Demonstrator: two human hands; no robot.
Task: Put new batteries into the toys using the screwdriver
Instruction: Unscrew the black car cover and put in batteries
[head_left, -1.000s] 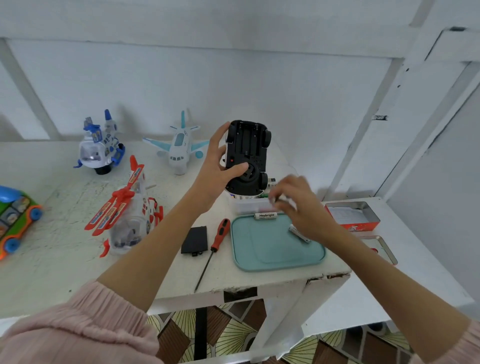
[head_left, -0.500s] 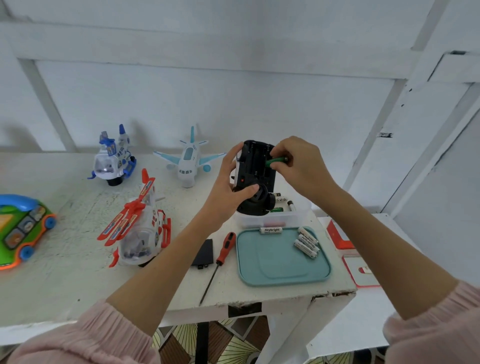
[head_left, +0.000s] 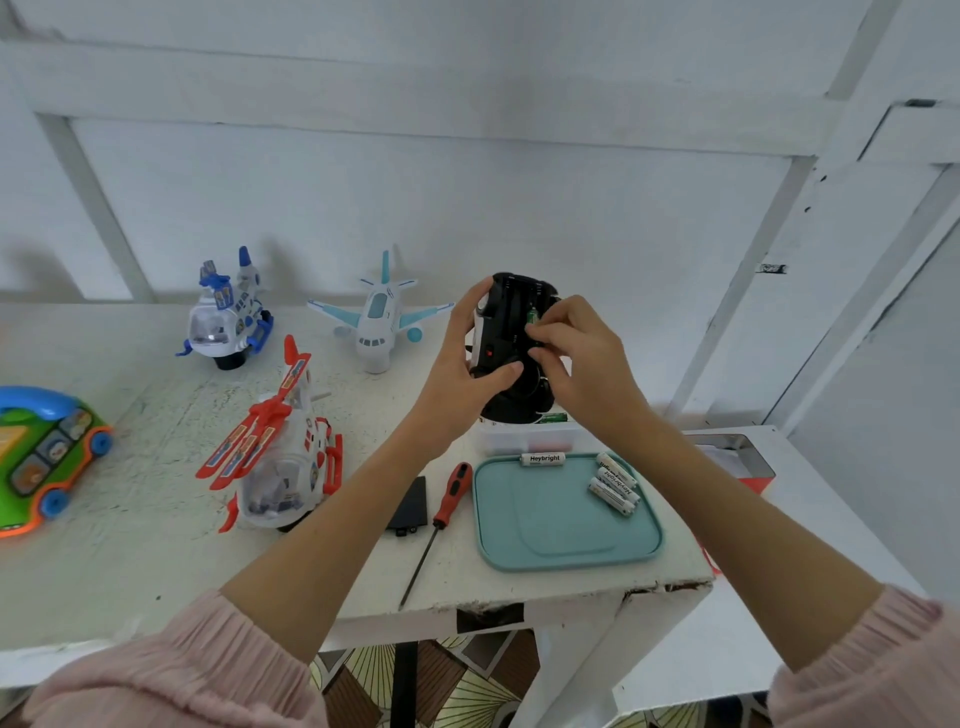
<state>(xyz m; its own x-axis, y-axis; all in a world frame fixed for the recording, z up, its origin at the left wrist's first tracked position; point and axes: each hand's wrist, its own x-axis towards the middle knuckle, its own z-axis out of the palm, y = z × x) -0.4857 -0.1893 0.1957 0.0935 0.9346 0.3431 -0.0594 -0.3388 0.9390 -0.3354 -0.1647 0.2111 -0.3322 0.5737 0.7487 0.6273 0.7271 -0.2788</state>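
White surface (head_left: 130, 545), worn and scuffed; far left to centre: blue-white toy craft (head_left: 226, 317), light-blue toy airplane (head_left: 379, 319), red-white toy helicopter (head_left: 280, 447), green toy car (head_left: 41, 457) at left edge. Teal tray (head_left: 550, 540) near right, holding four white batteries (head_left: 613, 483). Black toy car (head_left: 511, 348) held upside-down above clear box (head_left: 524, 439), compartment open. Left hand (head_left: 462, 374) gripping chassis, fingers curled round far side, thumb across underside. Right hand (head_left: 582, 358) pinching green battery (head_left: 532, 317) against slot. Battery cover (head_left: 410, 504) and red-handled screwdriver (head_left: 452, 499) lying near, left of tray. Advised: check polarity, seat spring end first, press flat, keep chassis steady.
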